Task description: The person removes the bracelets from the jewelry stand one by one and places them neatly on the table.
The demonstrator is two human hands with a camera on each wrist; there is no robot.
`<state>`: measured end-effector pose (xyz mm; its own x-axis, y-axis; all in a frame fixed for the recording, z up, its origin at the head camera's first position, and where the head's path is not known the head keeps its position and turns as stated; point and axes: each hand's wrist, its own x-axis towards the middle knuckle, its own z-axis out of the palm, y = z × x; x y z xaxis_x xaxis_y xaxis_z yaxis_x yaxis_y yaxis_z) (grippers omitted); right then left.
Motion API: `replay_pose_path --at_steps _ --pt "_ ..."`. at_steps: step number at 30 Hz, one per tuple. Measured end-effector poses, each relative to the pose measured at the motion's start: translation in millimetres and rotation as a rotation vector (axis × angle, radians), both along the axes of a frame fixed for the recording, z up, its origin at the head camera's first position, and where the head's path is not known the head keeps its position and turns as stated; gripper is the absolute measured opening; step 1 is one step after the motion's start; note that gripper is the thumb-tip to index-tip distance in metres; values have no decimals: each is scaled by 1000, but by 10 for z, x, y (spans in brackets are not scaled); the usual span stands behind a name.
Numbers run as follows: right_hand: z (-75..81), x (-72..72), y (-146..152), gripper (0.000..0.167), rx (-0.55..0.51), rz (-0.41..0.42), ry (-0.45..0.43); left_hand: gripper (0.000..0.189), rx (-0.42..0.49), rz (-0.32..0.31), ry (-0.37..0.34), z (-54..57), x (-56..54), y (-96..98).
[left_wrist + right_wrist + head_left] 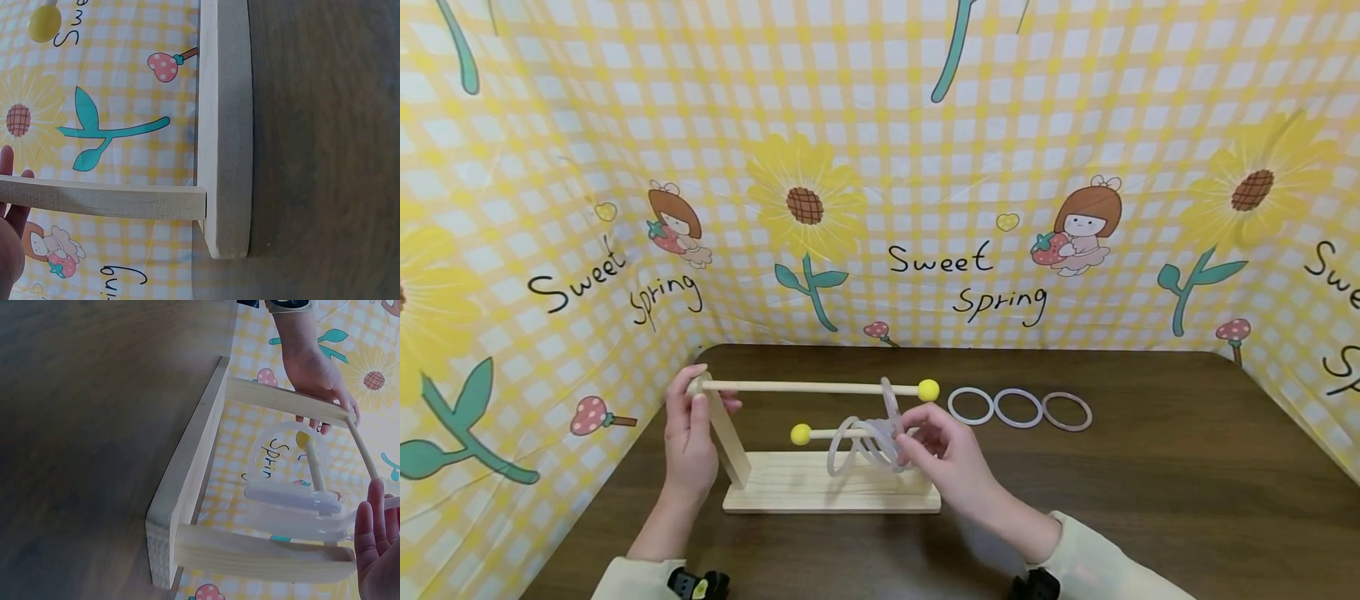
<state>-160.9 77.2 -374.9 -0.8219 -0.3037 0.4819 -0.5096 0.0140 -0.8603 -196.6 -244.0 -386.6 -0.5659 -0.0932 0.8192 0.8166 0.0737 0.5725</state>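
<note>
A wooden stand [790, 493] has two uprights and two horizontal rods. My left hand [688, 446] grips the top of its left upright [125, 200], thumb in front and fingers behind. My right hand [958, 467] pinches a translucent whitish ring [890, 397] at the upper rod [805, 387], near that rod's yellow end ball [928, 390]. Several similar rings [290, 495] hang around the lower rod, which ends in another yellow ball [801, 434]. The right upright [262, 556] is mostly hidden behind my right hand and the rings in the head view.
Three loose rings [1017, 408] lie in a row on the dark wooden table [1150, 500], right of the stand. A yellow checked cloth [880, 183] with flower prints rises behind the table and along both sides.
</note>
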Motion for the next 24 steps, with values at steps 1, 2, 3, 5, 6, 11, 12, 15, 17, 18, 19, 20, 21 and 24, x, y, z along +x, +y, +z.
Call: replay_pose_path --at_steps 1,2,3,5,6,11,12,15,17,18,19,20,21,24 --pt "-3 -1 14 9 2 -3 0 33 1 -1 -2 -1 0 0" --pt "-5 -4 27 9 1 -4 -1 33 2 -1 -5 -3 0 1" --pt "-9 -6 40 8 -1 -1 -1 33 4 -1 -7 -4 0 1" --pt "-12 -13 65 8 -11 8 0 33 5 1 -9 -7 1 2" --pt "-11 -16 77 8 -20 17 0 33 4 3 -9 -8 2 3" --pt "6 -24 124 8 -68 64 23 32 -10 22 -7 -12 2 -1" --pt "11 -25 132 8 -73 66 26 32 -12 24 -7 -13 1 -2" --pt "16 -33 155 9 -77 56 40 33 -11 20 -5 -11 -2 -4" --pt "14 -42 173 10 -81 43 47 33 -9 13 -3 -9 -4 -5" --pt "11 -48 182 10 -84 37 52 33 -8 10 -1 -7 -4 -5" --pt "10 -52 191 10 -91 36 56 33 -8 9 1 -5 -4 -5" --pt "8 -56 200 10 -98 33 55 33 -9 9 1 -4 -4 -5" --pt "5 -60 209 10 -104 30 55 33 -11 11 1 -3 -3 -5" --pt "2 -71 233 10 -122 25 52 33 -16 16 0 -3 -1 -5"
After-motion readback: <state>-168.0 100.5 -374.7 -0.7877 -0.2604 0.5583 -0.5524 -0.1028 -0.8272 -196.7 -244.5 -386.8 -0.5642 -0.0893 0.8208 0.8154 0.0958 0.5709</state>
